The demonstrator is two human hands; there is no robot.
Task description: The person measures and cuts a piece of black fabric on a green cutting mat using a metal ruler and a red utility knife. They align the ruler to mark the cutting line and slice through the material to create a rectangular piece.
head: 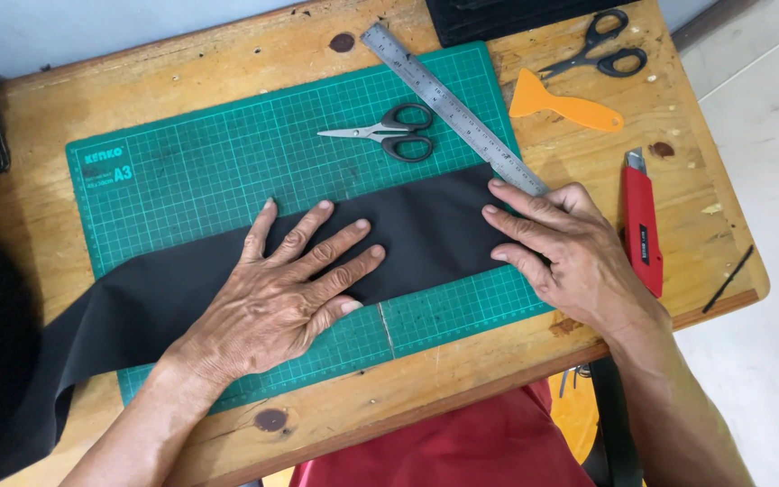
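Black strip (426, 230) runs left-right along the bench's (678, 234) near edge (over the mat (227, 153)); both hands' fingers (344, 248) lie flat, spread, gripping nothing, the right hand (570, 248) at its end.

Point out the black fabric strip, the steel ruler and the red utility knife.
black fabric strip (426, 230): head view, bare stretch between the two hands.
steel ruler (448, 104): head view, middle of the blade.
red utility knife (642, 234): head view, middle of the red body.
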